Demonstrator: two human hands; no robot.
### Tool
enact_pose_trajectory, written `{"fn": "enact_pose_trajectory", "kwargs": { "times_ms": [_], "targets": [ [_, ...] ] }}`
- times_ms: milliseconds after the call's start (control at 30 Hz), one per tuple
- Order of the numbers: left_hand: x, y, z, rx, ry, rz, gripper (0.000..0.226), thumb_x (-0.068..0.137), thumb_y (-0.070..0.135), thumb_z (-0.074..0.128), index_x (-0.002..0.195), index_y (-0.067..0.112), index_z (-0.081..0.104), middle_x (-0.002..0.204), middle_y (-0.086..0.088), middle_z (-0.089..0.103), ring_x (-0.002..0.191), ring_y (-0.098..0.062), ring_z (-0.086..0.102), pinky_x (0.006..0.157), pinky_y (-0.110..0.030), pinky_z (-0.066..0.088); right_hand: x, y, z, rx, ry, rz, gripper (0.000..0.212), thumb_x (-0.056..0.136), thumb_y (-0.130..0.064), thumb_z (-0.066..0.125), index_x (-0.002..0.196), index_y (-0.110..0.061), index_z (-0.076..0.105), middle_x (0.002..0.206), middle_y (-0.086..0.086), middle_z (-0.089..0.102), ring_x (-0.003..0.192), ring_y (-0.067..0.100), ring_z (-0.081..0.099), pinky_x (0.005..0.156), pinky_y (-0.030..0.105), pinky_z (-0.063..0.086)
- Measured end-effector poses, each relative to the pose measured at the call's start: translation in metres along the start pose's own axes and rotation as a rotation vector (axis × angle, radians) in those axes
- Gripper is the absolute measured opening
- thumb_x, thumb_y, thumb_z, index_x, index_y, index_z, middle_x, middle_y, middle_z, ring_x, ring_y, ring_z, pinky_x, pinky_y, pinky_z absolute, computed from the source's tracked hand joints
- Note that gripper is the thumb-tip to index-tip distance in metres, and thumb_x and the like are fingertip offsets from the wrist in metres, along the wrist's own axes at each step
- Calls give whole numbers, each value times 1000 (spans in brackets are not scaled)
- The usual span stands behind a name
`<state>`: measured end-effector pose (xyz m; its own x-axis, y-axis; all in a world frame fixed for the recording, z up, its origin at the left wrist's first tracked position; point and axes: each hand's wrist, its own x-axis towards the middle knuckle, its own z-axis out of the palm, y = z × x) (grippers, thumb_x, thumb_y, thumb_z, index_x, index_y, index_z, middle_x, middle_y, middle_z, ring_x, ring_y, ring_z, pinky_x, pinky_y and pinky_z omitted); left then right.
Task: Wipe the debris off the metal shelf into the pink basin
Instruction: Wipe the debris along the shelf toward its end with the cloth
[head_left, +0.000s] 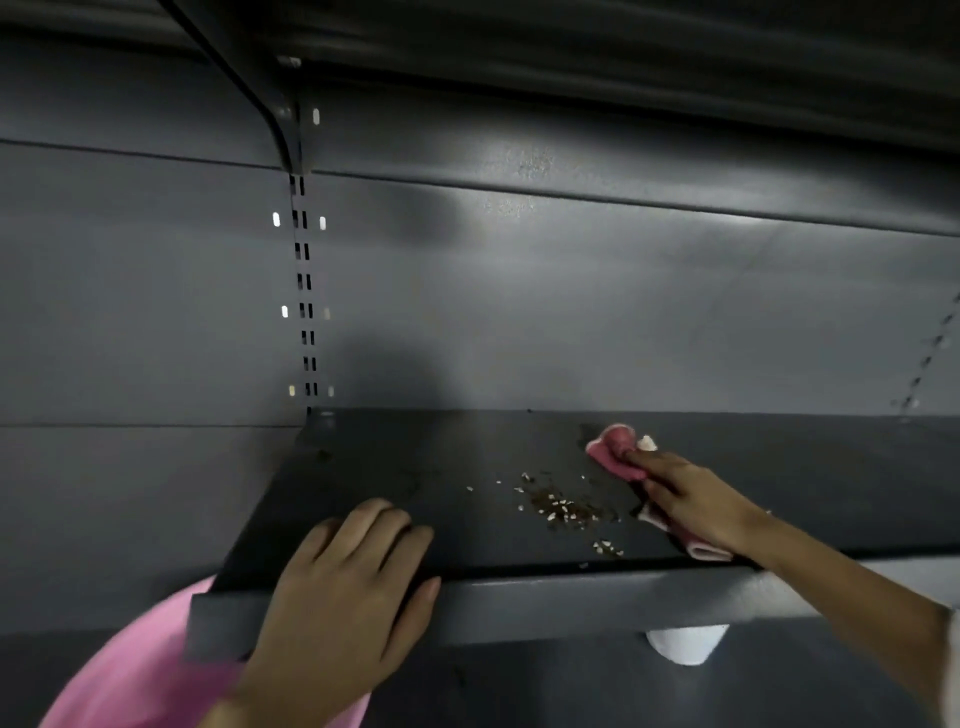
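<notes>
A dark grey metal shelf (405, 467) runs across the lower middle. Small white and brown debris (558, 509) lies scattered right of its centre, near the front edge. My right hand (691, 501) presses a pink cloth (615, 449) flat onto the shelf, just right of and behind the debris, with fingers stretched out over the cloth. My left hand (345, 582) rests over the shelf's front lip at its left end, fingers on top, thumb down the front face. The pink basin (140, 670) sits below the shelf's left corner, mostly hidden by my left arm.
A grey back panel with a slotted upright (305, 291) rises behind the shelf. A bracket (270, 104) holds another shelf overhead. A white roll-like object (685, 644) shows under the shelf at the right.
</notes>
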<state>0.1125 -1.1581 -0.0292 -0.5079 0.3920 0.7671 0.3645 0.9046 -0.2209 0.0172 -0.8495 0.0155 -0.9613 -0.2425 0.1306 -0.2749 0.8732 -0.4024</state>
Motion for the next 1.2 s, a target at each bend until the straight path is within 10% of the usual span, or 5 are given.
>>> {"fn": "enact_pose_trajectory", "kwargs": {
  "times_ms": [267, 467, 633, 1033, 1200],
  "targets": [
    [-22, -46, -15, -3, 45, 61, 40, 79, 35, 42, 83, 12, 73, 84, -4, 70, 95, -21, 56, 70, -32, 32, 14, -91, 48, 107, 146, 152, 45, 91, 1, 33, 127, -18, 51, 121, 18, 62, 107, 32, 60, 63, 17, 40],
    [-24, -54, -19, -63, 65, 43, 38, 77, 35, 42, 80, 12, 72, 79, -2, 69, 94, -20, 46, 69, -31, 30, 12, -84, 24, 163, 463, 356, 45, 89, 3, 35, 124, -18, 55, 118, 19, 64, 108, 31, 59, 79, 23, 39],
    [-27, -54, -17, -85, 68, 34, 38, 77, 34, 42, 78, 12, 72, 79, -1, 69, 93, -19, 46, 66, -31, 32, -10, -57, 22, -229, 183, 487, 38, 95, -27, 35, 129, -11, 40, 130, 19, 49, 121, 37, 42, 105, 47, 35],
    [-26, -53, -14, -100, 56, 42, 38, 77, 34, 43, 80, 12, 73, 81, -1, 70, 93, -17, 47, 67, -30, 33, 13, -147, 66, -291, 39, 77, 30, 95, -19, 32, 118, 0, 38, 121, 25, 54, 106, 41, 56, 88, 41, 45],
    [-27, -55, -14, -87, 51, 54, 36, 75, 35, 44, 79, 13, 73, 81, 0, 70, 95, -17, 47, 67, -29, 30, 23, -115, 45, -197, 219, 51, 28, 95, -24, 36, 107, -2, 48, 112, 21, 56, 100, 38, 58, 85, 39, 44]
  ]
}}
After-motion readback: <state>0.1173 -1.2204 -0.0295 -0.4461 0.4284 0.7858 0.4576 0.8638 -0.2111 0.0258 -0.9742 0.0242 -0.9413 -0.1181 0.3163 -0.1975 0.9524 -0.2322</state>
